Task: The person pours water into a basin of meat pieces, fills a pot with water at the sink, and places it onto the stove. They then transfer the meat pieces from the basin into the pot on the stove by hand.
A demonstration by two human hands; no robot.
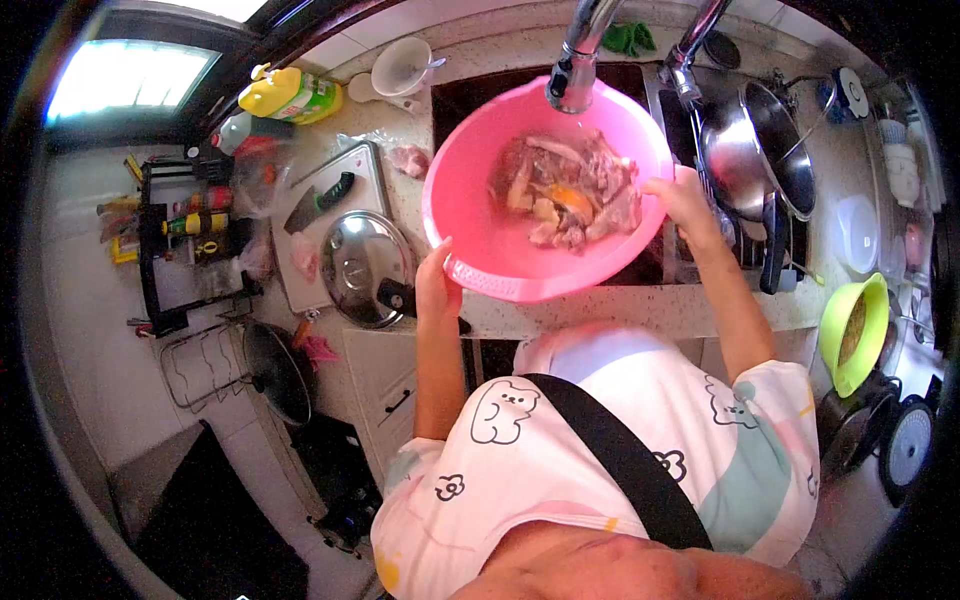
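A large pink basin [500,270] is held over the dark sink, under the metal faucet [572,80]. Pieces of raw meat [590,165] lie in it, with an orange-yellow piece among them. My left hand [437,282] grips the basin's lower left rim. On the right side of the rim, my right hand [685,205] is closed with the thumb over the edge. The basin looks slightly tilted.
Left of the basin are a glass lid [365,265], a cutting board [285,255] with a knife [325,200], a white bowl [400,67] and a yellow bottle [290,96]. To the right stand a steel pot [735,150] and a green basin [850,375].
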